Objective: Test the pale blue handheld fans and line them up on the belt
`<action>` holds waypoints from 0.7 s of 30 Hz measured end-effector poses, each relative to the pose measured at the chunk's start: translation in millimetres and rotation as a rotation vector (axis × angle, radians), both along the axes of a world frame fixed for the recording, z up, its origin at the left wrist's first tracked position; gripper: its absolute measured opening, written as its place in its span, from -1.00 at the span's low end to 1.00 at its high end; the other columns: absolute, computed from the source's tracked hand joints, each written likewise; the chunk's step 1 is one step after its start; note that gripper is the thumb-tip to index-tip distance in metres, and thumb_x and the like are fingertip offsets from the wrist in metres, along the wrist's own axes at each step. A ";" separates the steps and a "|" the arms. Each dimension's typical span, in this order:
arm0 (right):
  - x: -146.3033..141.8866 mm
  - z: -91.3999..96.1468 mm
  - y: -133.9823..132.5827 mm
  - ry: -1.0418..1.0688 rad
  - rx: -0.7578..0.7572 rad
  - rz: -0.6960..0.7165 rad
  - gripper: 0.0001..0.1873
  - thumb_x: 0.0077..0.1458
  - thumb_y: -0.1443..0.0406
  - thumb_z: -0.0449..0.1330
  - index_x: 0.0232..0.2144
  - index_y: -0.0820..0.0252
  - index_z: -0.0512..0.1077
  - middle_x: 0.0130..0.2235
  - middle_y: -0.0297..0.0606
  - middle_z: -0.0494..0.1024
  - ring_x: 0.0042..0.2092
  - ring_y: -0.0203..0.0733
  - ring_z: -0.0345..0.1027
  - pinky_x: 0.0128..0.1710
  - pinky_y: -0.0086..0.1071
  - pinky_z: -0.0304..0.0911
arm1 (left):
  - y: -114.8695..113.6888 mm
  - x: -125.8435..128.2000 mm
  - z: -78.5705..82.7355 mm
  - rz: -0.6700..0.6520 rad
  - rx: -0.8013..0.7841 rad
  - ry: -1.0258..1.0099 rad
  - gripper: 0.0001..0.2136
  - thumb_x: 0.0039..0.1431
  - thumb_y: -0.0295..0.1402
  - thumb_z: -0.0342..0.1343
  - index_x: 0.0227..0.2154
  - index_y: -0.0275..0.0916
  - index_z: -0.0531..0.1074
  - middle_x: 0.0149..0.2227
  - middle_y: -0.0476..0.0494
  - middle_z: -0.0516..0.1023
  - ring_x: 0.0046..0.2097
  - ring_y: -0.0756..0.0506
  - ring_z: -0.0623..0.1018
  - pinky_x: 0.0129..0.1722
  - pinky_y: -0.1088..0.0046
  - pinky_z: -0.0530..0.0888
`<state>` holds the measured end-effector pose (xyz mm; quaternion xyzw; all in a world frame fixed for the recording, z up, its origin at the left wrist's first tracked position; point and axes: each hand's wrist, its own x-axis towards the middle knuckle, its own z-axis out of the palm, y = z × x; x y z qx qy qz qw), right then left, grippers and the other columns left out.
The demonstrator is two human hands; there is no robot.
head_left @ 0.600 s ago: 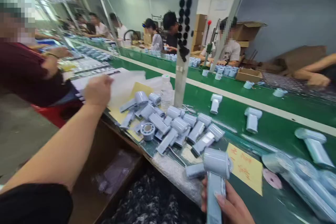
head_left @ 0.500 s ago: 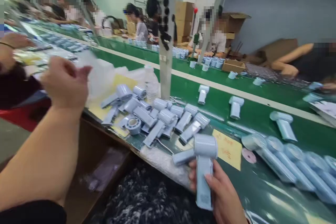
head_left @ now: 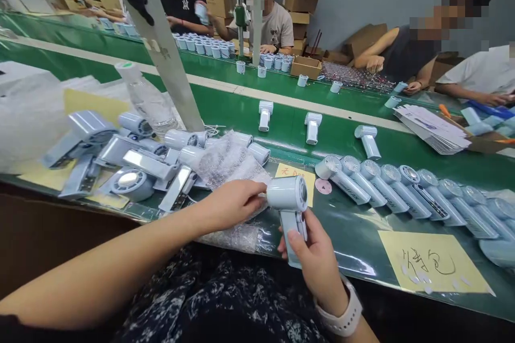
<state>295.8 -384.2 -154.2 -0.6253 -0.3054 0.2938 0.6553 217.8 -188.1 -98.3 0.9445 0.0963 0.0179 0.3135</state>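
Short black sleeve point(head_left: 10, 329) at the lower left corner, cut off by the frame, above a bare left forearm point(head_left: 108, 260). Left hand point(head_left: 233, 203) without ring or band in view. Right hand point(head_left: 317, 262) with a short, rounded, unpainted-looking thumbnail. Around the right wrist, a wide white strap point(head_left: 341, 313), smooth and chunky like a watch band, its face out of view. Across the lap, dark fabric point(head_left: 201, 300) printed with scattered white floral shapes, loose and softly creased.
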 end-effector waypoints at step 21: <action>1.3 50.5 50.5 0.461 0.054 0.462 -0.55 0.20 -0.09 0.10 -0.30 0.19 0.34 -0.47 -0.26 0.51 -0.58 -0.26 0.36 -0.65 -0.46 0.28 | -9.9 -51.9 34.5 -0.263 0.592 -0.541 -0.54 0.31 -0.58 -0.12 0.23 -0.16 0.24 -0.40 -0.04 0.47 -0.35 -0.11 0.37 -0.32 0.34 0.26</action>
